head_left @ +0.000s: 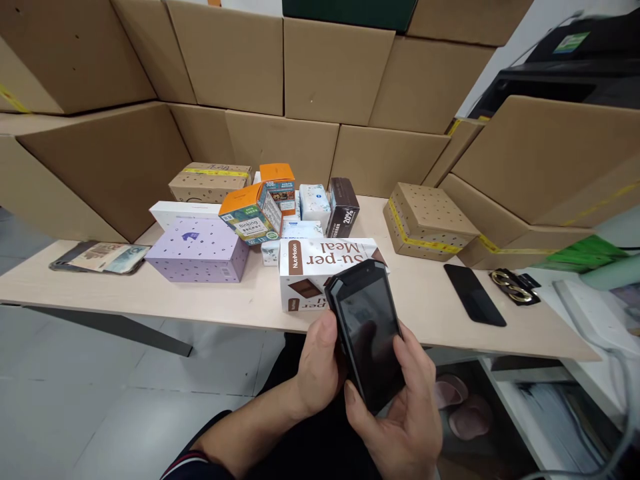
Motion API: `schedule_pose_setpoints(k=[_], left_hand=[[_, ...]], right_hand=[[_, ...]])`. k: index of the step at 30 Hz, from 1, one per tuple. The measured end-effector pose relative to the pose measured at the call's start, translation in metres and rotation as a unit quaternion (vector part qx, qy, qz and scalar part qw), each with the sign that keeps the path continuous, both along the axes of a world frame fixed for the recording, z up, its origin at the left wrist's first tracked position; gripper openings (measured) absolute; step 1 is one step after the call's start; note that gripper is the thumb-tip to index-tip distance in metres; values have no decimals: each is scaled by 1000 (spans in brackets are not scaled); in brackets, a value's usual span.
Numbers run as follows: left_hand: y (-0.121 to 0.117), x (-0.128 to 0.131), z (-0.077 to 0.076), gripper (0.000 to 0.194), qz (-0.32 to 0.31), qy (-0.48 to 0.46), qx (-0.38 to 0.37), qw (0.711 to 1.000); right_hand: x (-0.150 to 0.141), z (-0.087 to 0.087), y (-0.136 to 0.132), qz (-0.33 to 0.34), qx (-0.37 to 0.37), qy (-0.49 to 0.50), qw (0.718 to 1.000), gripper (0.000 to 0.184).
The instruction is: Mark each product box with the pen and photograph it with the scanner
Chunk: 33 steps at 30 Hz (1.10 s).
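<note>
A black rugged handheld device [367, 330] with a dark screen is held in both hands in front of the table edge. My left hand [315, 370] wraps round its left side, thumb up along the edge. My right hand [403, 407] cups it from below and the right, thumb resting over the screen. Just behind the device lies a white and brown "Su-per Meal" box [313, 263] on the light wooden table [200, 297].
A lilac box [199, 250], orange cartons [253, 213], a dark brown carton [343, 207] and small cardboard boxes [427, 220] sit on the table. A black phone [474, 293] and gold clips [513, 285] lie at the right. Large cardboard boxes [330, 70] wall the back.
</note>
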<state>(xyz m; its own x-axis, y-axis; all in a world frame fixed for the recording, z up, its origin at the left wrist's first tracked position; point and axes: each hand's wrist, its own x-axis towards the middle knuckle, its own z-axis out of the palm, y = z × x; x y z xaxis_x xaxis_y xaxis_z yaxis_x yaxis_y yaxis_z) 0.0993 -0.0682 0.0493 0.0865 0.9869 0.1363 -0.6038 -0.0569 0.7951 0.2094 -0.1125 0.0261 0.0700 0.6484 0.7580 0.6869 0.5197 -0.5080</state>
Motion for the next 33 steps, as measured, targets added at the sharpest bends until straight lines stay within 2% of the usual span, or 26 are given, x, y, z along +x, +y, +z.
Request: schedule_pose_setpoints(k=[7, 11, 17, 22, 33], left_hand=[[-3, -2, -4, 60, -3, 44, 12, 999], [-1, 0, -1, 54, -12, -14, 7, 1000], [-3, 3, 6, 44, -17, -105, -39, 994], [-2, 4, 11, 42, -31, -161, -50, 985], [-3, 2, 14, 40, -38, -175, -53, 982]], right_hand=[[-4, 4, 0, -13, -5, 1, 1000, 82], [-3, 5, 1, -15, -1, -12, 1000, 82], [-4, 9, 5, -19, 33, -31, 999, 81], [-4, 11, 5, -20, 32, -36, 999, 82], [-4, 10, 6, -14, 45, -41, 998, 84]])
